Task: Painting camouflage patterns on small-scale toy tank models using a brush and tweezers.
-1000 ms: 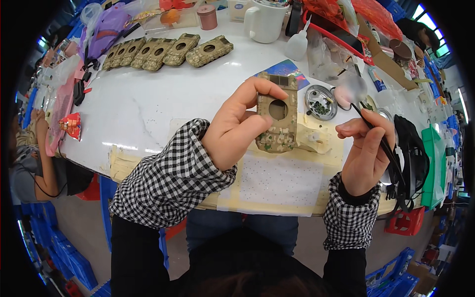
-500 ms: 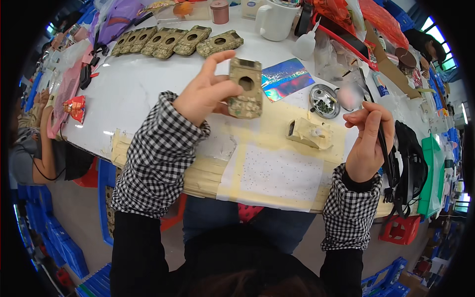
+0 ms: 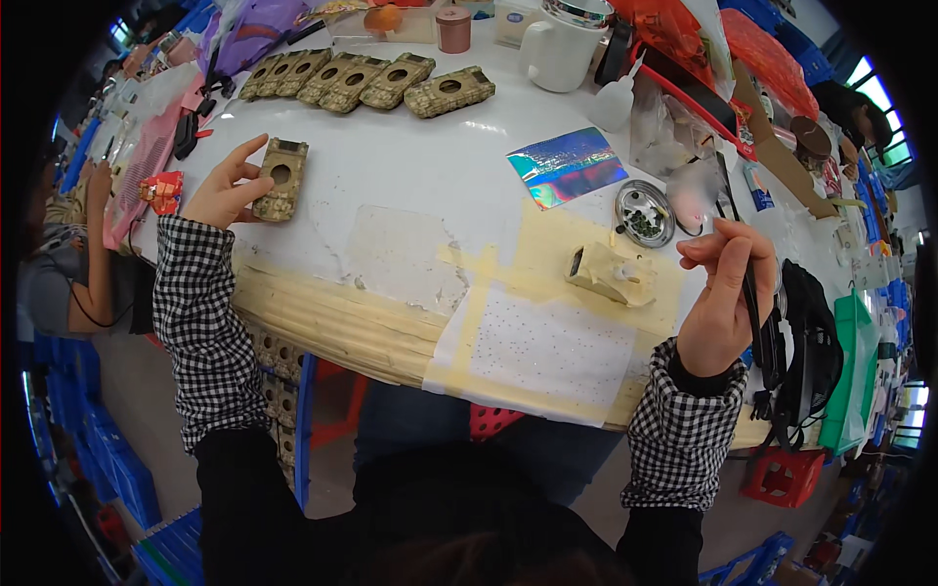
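Note:
A camouflage-patterned toy tank hull (image 3: 282,178) with a round hole in its top stands tilted at the left of the table. My left hand (image 3: 227,190) grips it by its left side, thumb near the hole. Over the right side of the table, my right hand (image 3: 725,293) is closed, its thumb and fingers pinched together; what they hold, if anything, I cannot make out. Just left of that hand sits a tape-covered block (image 3: 611,273) with a small pale peg on it. Beyond is a round metal dish (image 3: 645,213) with small dark green pieces.
Several similar tank hulls (image 3: 396,80) line the far left. A shiny holographic sheet (image 3: 567,166) and a dotted white paper (image 3: 547,347) lie on the table. A white mug (image 3: 562,54), a squeeze bottle (image 3: 614,105) and plastic bags stand behind. A black bag (image 3: 811,332) hangs at right.
My left hand has moved left with the tank hull, from the middle of the table to its left side. My right hand stays nearly where it was.

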Demonstrator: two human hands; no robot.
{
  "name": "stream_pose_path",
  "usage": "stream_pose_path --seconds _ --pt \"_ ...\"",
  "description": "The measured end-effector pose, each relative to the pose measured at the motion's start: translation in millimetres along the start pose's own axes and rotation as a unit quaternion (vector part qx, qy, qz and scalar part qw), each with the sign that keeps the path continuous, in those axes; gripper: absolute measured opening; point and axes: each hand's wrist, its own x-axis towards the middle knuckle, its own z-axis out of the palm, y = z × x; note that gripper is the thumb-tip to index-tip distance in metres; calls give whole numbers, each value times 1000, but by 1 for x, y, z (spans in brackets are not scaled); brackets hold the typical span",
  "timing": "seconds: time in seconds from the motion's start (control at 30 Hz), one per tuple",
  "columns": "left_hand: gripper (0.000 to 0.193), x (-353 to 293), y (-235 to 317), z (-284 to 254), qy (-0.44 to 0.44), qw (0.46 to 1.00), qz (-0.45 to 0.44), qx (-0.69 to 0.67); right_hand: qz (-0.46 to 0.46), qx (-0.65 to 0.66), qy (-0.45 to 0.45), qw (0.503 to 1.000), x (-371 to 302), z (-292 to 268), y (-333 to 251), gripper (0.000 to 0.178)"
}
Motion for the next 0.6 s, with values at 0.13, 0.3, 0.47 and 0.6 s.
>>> stream_pose_path --seconds 0.13,0.3,0.47,0.6 --pt "56 0 -6 -4 88 983 36 154 -7 18 -19 1000 -5 0 -4 25" --pt "36 0 33 31 185 938 214 200 -15 7 -14 1000 -4 0 -8 25" --pt "39 26 106 101 130 902 338 236 -19 31 -9 999 1 5 -13 22" --pt "59 94 122 141 137 854 308 396 -85 -1 -49 995 10 4 -34 20"
